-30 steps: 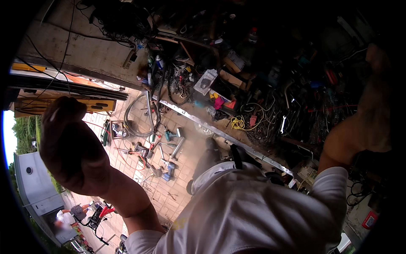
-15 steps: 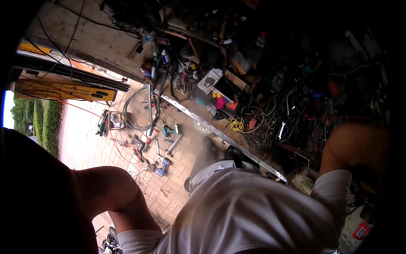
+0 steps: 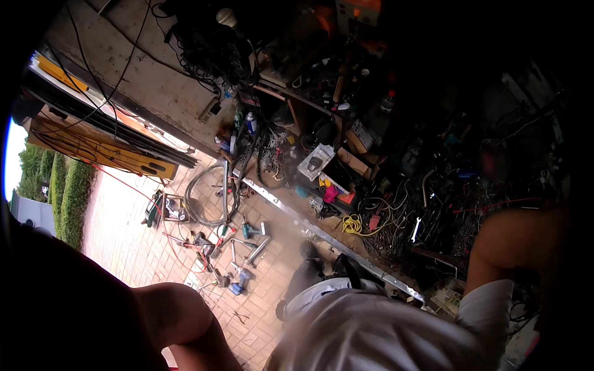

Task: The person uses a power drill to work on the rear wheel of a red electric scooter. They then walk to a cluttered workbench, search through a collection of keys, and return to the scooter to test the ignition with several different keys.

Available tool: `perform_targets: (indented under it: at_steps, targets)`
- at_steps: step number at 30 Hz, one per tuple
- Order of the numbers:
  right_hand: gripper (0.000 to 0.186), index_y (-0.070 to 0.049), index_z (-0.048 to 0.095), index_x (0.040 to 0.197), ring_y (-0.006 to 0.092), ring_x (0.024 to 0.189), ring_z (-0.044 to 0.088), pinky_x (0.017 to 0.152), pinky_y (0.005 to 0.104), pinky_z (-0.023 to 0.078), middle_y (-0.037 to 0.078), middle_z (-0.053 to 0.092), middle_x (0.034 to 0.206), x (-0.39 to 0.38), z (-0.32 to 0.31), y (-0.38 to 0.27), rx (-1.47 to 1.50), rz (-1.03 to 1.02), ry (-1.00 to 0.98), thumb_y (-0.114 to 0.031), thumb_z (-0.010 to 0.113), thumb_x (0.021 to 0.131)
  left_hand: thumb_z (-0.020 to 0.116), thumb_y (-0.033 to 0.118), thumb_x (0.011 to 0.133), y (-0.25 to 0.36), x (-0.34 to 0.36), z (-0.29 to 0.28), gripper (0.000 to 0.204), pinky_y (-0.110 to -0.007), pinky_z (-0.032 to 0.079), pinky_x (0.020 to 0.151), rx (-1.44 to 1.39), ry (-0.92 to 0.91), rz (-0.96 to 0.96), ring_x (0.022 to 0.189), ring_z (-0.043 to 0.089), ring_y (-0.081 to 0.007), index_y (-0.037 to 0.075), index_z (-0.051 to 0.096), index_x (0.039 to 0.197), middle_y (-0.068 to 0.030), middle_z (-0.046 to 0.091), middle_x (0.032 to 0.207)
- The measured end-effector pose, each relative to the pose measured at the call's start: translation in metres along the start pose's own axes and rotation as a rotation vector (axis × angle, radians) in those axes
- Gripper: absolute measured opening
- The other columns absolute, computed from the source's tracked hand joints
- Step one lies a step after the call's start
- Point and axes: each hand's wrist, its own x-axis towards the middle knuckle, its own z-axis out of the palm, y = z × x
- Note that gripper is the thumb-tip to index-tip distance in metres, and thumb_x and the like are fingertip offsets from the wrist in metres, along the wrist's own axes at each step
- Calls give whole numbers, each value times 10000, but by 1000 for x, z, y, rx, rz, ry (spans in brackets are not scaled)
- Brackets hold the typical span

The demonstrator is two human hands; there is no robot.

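Neither of my hands can be seen. My bent left arm (image 3: 179, 315) comes up at the lower left, and past the elbow it runs into the black rim. At the right, my raised right arm (image 3: 513, 241) bends the same way into the dark. Whatever the hands hold or touch is hidden. Below me, my feet are beside a long metal rail (image 3: 322, 234) that runs slantwise over the paving. Left of my legs lie a teal cordless drill (image 3: 249, 230), a blue power tool (image 3: 237, 288) and pliers (image 3: 241, 317).
A looped grey hose (image 3: 198, 217) and an orange cord (image 3: 127, 193) lie on the paving. Beyond the rail are a coiled yellow cable (image 3: 352, 224), a wrench (image 3: 416, 229), cardboard boxes (image 3: 354, 163) and tangled wires. A yellow panel (image 3: 102, 148) stands at the left.
The whole view has tilted, so the floor, tools and wall sit lower in the picture. My left elbow appears lower; my right arm is slightly lower too.
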Motion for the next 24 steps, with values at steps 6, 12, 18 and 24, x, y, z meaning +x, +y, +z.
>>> perform_targets:
  at_steps: [6, 12, 18, 24]
  targets:
    - [433, -41, 533, 1191, 222, 925, 569, 841, 374, 471, 125, 569, 1090, -9, -8, 31, 15, 219, 61, -128, 696, 799, 608, 225, 852, -26, 4, -1, 491, -409, 362, 974, 206, 112, -146, 1115, 494, -283, -54, 456, 1226, -196, 517, 1191]
    - [452, -52, 524, 1202, 220, 923, 564, 841, 375, 470, 122, 560, 1100, 38, -32, 38, 15, 291, 127, -129, 701, 794, 615, 226, 848, -41, 32, -32, 503, -413, 356, 981, 312, 217, -225, 1125, 487, -288, -47, 449, 1236, -197, 509, 1203]
    - [472, -63, 515, 1214, 218, 922, 560, 841, 377, 469, 119, 550, 1109, 13, -60, -8, 55, 276, 264, -130, 707, 788, 622, 228, 845, -8, 40, -30, 516, -417, 350, 989, 354, 240, -194, 1134, 481, -293, -41, 441, 1246, -197, 501, 1214]
    - [492, -74, 506, 1225, 216, 920, 556, 841, 378, 468, 115, 541, 1118, 28, -24, 20, 132, 165, 227, -131, 713, 782, 628, 230, 841, 22, 36, -73, 529, -421, 344, 997, 646, 243, -139, 1144, 475, -297, -34, 434, 1256, -198, 493, 1225]
